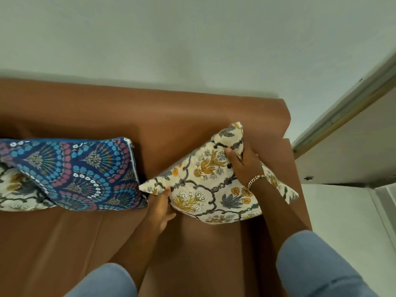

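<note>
Right hand (pixel 243 166): fingers curled over the top edge of cream floral square fabric cushion (pixel 203 189). Left hand (pixel 162 207): grips its left corner. Cushion tilted cornerwise between them, at brown leather sofa (pixel 107 116) right end.

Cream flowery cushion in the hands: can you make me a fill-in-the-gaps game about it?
The left hand and right hand both grip the cream floral fabric cushion over a brown leather ____. The gold chain bracelet is on the ____ wrist. The peacock-patterned fabric cushion beside it is mainly ____.
Missing words: sofa; right; blue.
</note>
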